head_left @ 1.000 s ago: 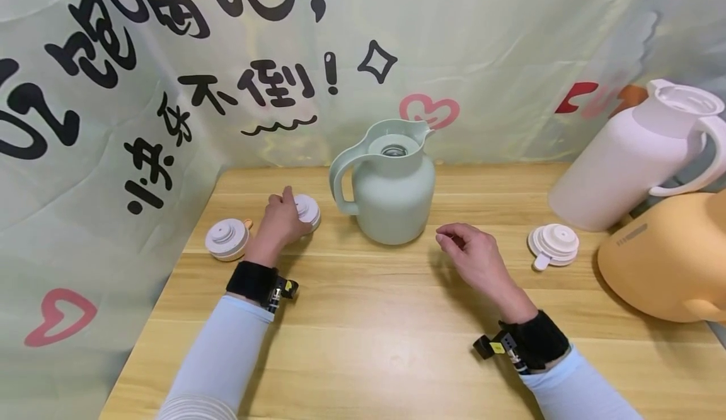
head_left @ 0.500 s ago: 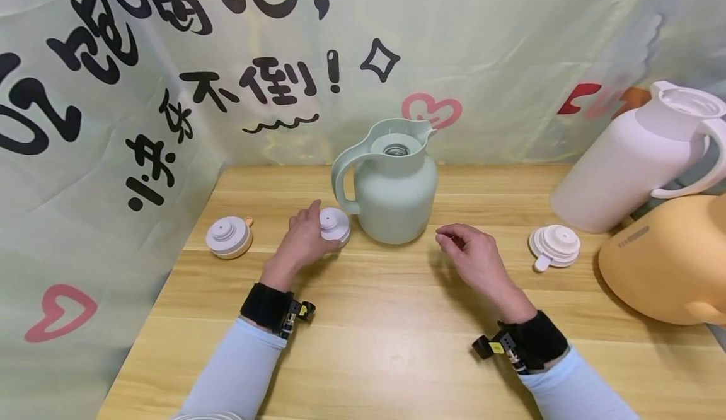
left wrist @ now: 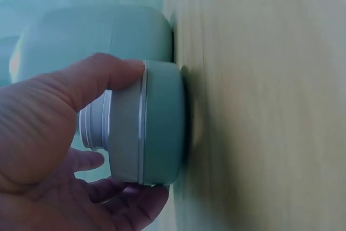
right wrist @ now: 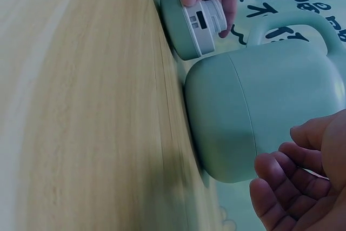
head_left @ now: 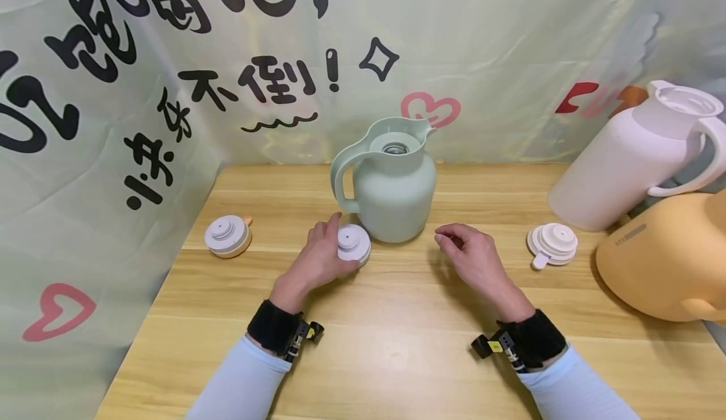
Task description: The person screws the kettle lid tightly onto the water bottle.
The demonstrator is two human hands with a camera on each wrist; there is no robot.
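My left hand [head_left: 319, 253] grips a round jug lid [head_left: 354, 243] by its sides, thumb on one side and fingers on the other. In the left wrist view the lid [left wrist: 162, 125] has a green outer part facing the tabletop and a white stepped stopper facing the palm. Close behind it stands a green jug [head_left: 397, 202], upright, its top uncovered and its handle to the left. To the right of the jug, my right hand [head_left: 475, 259] has loosely curled fingers around nothing. The right wrist view shows these fingers [right wrist: 289, 187] in front of the jug's body.
Another lid with an orange tab [head_left: 228, 236] lies at the left of the wooden table [head_left: 386, 350]. A pale lid [head_left: 553, 245] with a tab lies at the right. Beyond it are a tall pale pink jug [head_left: 629, 161] and an orange jug [head_left: 663, 256]. A printed cloth [head_left: 488, 48] hangs behind.
My left hand has brought the gripped lid rightward and nearer to me, from left of the jug's handle to just in front of the jug's lower left. The right hand has stayed still.
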